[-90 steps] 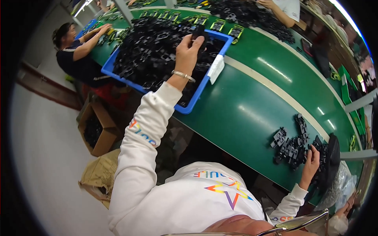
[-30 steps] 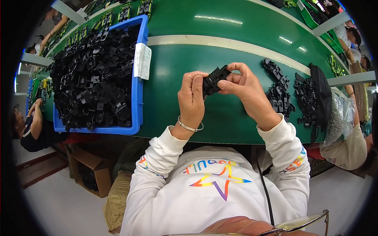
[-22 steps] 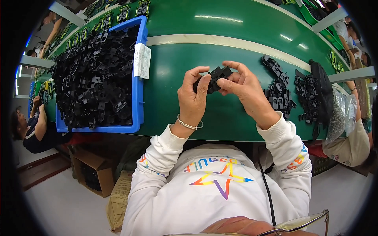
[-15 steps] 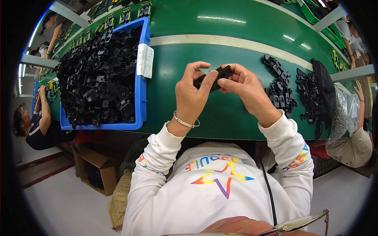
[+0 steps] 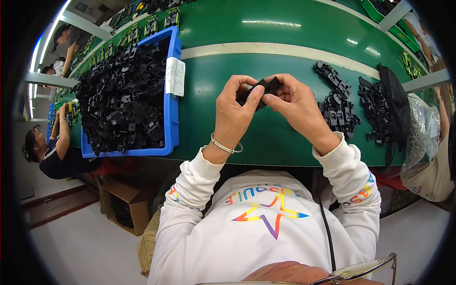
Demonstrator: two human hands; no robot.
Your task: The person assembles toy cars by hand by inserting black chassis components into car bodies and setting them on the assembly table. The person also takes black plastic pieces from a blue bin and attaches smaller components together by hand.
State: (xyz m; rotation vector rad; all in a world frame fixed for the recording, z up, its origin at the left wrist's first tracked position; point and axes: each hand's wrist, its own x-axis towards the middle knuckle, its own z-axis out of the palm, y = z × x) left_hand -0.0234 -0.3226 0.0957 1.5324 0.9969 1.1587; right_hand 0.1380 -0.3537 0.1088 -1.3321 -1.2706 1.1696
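Component [image 5: 271,86], black, is pinched between curled left hand [image 5: 232,108] and right hand [image 5: 304,108] over the bench [image 5: 270,148] near its front edge, left thumb now shifted across it, handling apparently ongoing.

Held piece [image 5: 272,85]: plain black
Tub [image 5: 172,128]: bright blue
Tag on the tub [image 5: 175,77]: white, finely marked in dark print
Heaped parts [image 5: 118,104]: black, with small greyish glints
Loose parts [image 5: 339,116]: black to dark grey
Tabletop [image 5: 213,114]: deep green
Long strip [image 5: 285,49]: cream
Framed pieces [image 5: 172,17]: yellow-green and black
Pouch [image 5: 395,107]: black
Plastic bag [image 5: 417,135]: clear, with whitish shine
Sweatshirt [image 5: 213,256]: white — multicoloured lettering on chest and sleeves
Star outline [image 5: 241,218]: rainbow shades — red, orange, yellow, blue, purple
Bangle [image 5: 223,147]: silver
Cord [image 5: 328,237]: black
Carton [image 5: 139,216]: brown
Sack [image 5: 148,242]: tan
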